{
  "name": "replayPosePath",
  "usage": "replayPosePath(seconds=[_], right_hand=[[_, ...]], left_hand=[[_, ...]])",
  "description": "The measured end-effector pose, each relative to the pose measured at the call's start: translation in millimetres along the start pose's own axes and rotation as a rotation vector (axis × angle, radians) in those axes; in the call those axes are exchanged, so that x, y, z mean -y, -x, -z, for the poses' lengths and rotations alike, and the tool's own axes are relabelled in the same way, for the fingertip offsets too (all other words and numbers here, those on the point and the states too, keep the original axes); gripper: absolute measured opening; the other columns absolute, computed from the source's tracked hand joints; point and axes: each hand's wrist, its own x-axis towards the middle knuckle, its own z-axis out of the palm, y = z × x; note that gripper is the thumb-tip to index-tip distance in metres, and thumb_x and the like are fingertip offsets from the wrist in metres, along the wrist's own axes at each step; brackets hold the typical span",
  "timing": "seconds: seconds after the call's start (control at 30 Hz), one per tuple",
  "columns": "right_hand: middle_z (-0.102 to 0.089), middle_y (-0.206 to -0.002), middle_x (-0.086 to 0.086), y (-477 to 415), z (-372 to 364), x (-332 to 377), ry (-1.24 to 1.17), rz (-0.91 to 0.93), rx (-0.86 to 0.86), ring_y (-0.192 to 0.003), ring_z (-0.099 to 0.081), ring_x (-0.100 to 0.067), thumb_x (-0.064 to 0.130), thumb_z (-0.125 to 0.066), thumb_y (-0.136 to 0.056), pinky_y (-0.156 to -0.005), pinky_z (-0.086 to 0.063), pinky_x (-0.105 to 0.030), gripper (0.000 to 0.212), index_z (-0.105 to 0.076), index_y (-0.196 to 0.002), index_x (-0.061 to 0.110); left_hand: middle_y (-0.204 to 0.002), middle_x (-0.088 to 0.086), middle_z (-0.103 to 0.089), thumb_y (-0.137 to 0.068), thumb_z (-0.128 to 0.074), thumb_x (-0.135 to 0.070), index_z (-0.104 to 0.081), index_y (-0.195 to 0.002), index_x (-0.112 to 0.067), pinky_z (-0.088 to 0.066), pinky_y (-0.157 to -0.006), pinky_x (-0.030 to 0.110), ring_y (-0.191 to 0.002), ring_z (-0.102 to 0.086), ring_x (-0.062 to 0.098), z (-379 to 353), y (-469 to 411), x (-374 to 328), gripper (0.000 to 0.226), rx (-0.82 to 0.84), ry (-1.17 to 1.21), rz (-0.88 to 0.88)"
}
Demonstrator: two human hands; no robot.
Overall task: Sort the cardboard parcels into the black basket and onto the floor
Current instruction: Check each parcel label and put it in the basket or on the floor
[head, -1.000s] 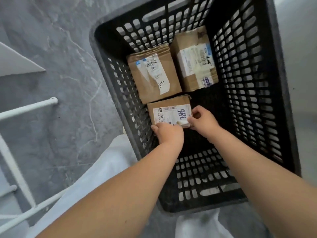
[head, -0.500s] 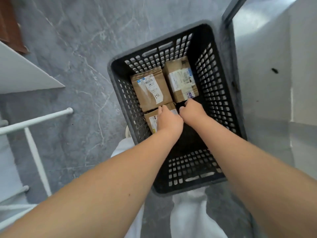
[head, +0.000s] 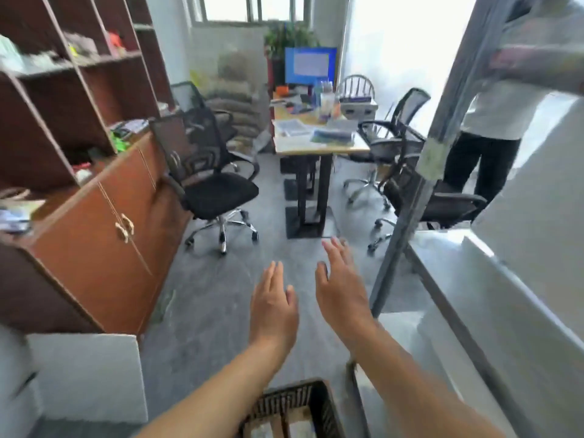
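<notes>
Both arms reach toward 12 o'clock, left hand (head: 274,308) and right hand (head: 343,290) flat-fingered, empty, above the basket (head: 295,396).

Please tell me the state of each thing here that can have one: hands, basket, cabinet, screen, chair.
left hand: open, fingers straight, holds nothing.
right hand: open, fingers straight, holds nothing.
black basket: on the floor, cardboard parcels inside.
cabinet doors: closed.
monitor: switched on, blue screen.
office chair: unoccupied.

left hand (head: 273,306) and right hand (head: 343,294) extended forward side by side, fingers straight, holding nothing
</notes>
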Motion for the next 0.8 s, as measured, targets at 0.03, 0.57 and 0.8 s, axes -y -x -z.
replayPosePath(seconds=[0.03,0.57,0.8], right_hand=[[-0.020,-0.162,0.006,4,26,30,0.017,0.072,-0.076,-0.151,-0.007,-0.008,0.019,-0.039,-0.102,-0.123,-0.012,-0.029,0.052,-0.032,-0.153,0.017],[-0.011,-0.164,0.005,54,191,215,0.299,0.296,-0.423,-0.152,0.001,-0.009,0.022,-0.045,-0.100,-0.124,0.000,-0.039,0.063,-0.018,-0.157,0.019],[-0.007,-0.165,0.006,105,149,214,0.264,-0.050,-0.436,-0.151,0.006,-0.007,0.026,-0.038,-0.101,-0.122,0.009,-0.041,0.060,-0.016,-0.157,0.018]], left_hand=[[-0.163,-0.001,-0.018,-0.101,-0.033,-0.025,-0.021,-0.155,-0.015,-0.002,-0.119,0.028,-0.150,-0.012,0.010,29,6,-23,0.056,-0.059,0.011,-0.050],[-0.164,-0.005,-0.009,-0.102,-0.030,-0.025,-0.014,-0.157,-0.016,0.000,-0.123,0.041,-0.150,0.000,0.006,242,21,-158,0.058,-0.341,-0.021,-0.551],[-0.164,-0.008,0.007,-0.100,-0.019,-0.036,-0.002,-0.157,-0.020,0.010,-0.121,0.038,-0.149,0.011,0.004,227,54,-126,0.062,-0.081,-0.063,-0.677]])
